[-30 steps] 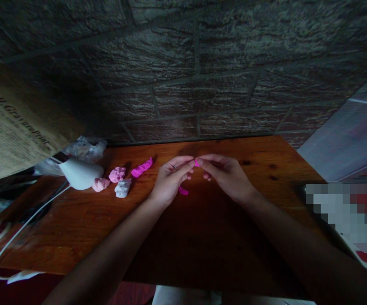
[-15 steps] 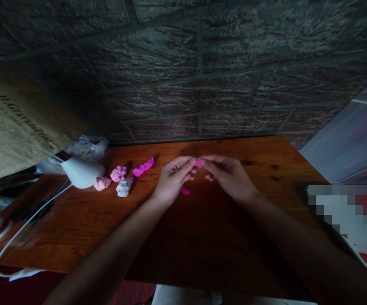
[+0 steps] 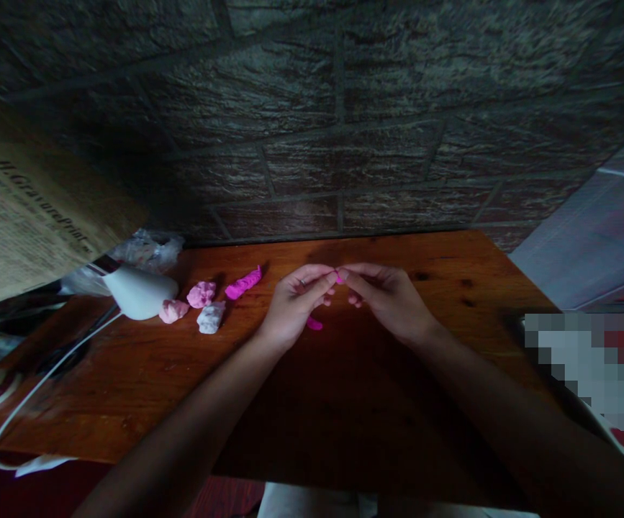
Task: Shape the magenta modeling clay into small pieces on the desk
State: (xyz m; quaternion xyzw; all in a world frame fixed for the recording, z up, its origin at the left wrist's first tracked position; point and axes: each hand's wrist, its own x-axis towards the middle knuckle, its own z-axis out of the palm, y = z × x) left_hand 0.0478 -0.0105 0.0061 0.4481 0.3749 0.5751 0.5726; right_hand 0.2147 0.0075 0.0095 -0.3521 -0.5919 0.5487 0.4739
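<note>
Barely anything shifts vs. half a sec ago: our fingertips close in a touch, so less pink shows b/w them, & the stuff on the table (image 3: pixel 155 388) sits as it did. Our L hand (image 3: pixel 293 302) & R hand (image 3: pixel 394 298) meet over the tabletop, thumb & index of each clamped on a tiny pink bit (image 3: pixel 340 280); it's right b/w the two sets of tips, mostly covered. The other fingers curl under, holding nothing we can see. View's dim & the bit's v. small, so we can't really tell if it's getting pressed flat or pulled.

Just beside our L hand, on the near side, a small pink pc (image 3: pixel 314 324) lies on the wood. Farther left we've got a magenta strip (image 3: pixel 243 283), then a rose lump (image 3: pixel 201 294), a white lump (image 3: pixel 211 317) & a pale-pink lump (image 3: pixel 173 311), that last one right by the white lamp base (image 3: pixel 142 293).

Risks, as we judge: the bit looks soft, so too hard a squeeze could squash it out of shape; an uneven tug b/w hands could tear it; w/ so little to grip, it could slip & drop. If our L hand dips, it could squash the small pink pc. Poor light + our own fingers in the way make a bad pinch likelier.
</note>
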